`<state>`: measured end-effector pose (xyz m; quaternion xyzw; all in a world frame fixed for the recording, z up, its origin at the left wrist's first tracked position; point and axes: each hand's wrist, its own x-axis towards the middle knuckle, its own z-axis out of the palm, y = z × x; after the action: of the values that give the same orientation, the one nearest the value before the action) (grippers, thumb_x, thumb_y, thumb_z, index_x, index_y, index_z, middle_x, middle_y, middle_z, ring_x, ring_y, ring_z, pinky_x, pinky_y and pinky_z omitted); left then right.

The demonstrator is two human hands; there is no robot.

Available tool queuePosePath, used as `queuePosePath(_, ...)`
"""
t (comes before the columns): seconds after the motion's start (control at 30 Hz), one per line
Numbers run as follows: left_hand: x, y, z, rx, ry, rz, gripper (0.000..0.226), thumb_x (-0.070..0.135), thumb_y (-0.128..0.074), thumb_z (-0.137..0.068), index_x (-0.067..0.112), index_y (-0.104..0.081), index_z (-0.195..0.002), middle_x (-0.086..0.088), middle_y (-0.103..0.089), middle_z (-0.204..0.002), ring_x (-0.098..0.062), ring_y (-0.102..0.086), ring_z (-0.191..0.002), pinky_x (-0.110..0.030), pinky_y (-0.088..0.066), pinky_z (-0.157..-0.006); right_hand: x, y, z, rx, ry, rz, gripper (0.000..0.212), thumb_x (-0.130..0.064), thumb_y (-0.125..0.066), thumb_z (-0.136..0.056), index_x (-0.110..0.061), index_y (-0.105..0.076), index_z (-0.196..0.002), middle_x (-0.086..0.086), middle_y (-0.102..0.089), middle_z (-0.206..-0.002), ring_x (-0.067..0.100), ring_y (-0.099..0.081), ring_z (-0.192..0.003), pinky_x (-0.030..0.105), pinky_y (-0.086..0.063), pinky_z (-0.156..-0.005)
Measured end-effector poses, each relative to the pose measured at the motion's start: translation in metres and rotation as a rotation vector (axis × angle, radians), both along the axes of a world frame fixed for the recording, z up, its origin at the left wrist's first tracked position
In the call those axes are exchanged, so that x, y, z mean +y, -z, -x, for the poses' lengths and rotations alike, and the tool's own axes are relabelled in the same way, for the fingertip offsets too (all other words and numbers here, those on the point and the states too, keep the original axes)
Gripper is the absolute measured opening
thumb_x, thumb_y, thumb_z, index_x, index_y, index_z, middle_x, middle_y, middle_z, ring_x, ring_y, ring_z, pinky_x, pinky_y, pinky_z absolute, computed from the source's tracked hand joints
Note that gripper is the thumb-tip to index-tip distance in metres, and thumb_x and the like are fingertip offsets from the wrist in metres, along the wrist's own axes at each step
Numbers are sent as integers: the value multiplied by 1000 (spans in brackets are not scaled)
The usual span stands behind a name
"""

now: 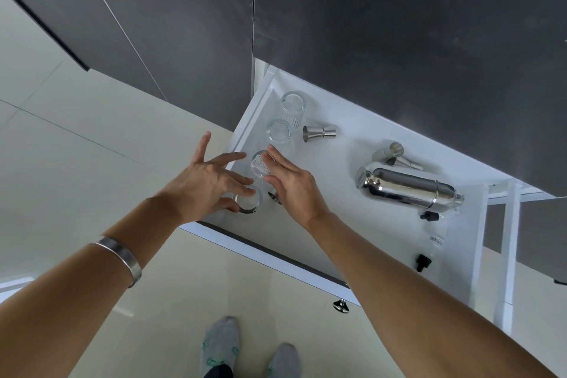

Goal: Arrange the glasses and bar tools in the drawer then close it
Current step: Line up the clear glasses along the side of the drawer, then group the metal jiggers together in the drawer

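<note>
A white drawer (362,230) stands pulled out under a dark counter. Along its left side runs a row of clear ribbed glasses: a far glass (293,104), a second glass (278,133), a third glass (260,163) and a near glass (249,200). My left hand (206,179) hovers with spread fingers over the near glass. My right hand (291,184) is open beside the third glass, fingertips at its rim. A steel jigger (319,133) lies right of the glasses. A steel shaker (408,187) lies on its side further right.
A second steel jigger (394,156) lies behind the shaker. Small bottles with black caps (429,252) lie near the drawer's right wall. A small metal piece (274,197) shows under my right hand. A knob (341,305) sticks out from the drawer front. My socked feet (245,350) stand on the pale floor.
</note>
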<state>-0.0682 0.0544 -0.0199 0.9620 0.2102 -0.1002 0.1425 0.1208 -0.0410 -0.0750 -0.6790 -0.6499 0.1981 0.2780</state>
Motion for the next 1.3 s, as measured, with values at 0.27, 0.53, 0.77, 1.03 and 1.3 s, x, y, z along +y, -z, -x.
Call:
queuePosePath(0.27, 6, 6, 3, -35, 18, 15, 38, 45, -74, -75, 49, -66, -112, 24, -67, -117, -16, -37, -140, -59, 9, -111, 7, -13, -1, 325, 169, 91, 46, -7, -74, -80, -4, -62, -124, 9, -57, -137, 11, -56, -121, 28, -43, -107)
queuePosePath(0.53, 6, 6, 3, -46, 11, 32, 36, 46, -76, -72, 46, -69, -108, 23, -69, -115, -14, -41, -137, -61, 5, -112, 7, -23, -14, 330, 203, 102, 38, -11, -67, -87, -6, -62, -124, 13, -68, -122, 17, -67, -108, 9, -46, -94)
queuePosePath(0.77, -25, 0, -17, -367, -71, -4, 33, 55, -58, -75, 35, -74, -95, 16, -71, -102, -12, -49, -118, -54, -16, -113, -52, -18, -48, 190, 465, 107, 24, -14, -58, -94, -6, -69, -114, 9, -75, -103, 16, -70, -90, 24, -54, -85)
queuePosePath(1.03, -83, 20, -119, 64, -259, 317, 50, 18, -59, -89, 20, -44, -138, -11, -29, -149, -29, -24, -142, -41, -40, -107, -109, -18, -100, 107, 875, 214, 14, -10, -50, -92, -14, -62, -85, 4, -67, -75, 27, -64, -75, 33, -48, -69)
queuePosePath(1.3, -78, 45, -154, 235, -550, 218, 66, -12, -59, -77, 9, -36, -135, -21, -35, -134, -36, -50, -113, -39, -48, -84, -33, -8, -104, -139, 348, 102, 17, -3, -51, -90, -7, -63, -102, 11, -67, -98, 25, -64, -87, 33, -52, -78)
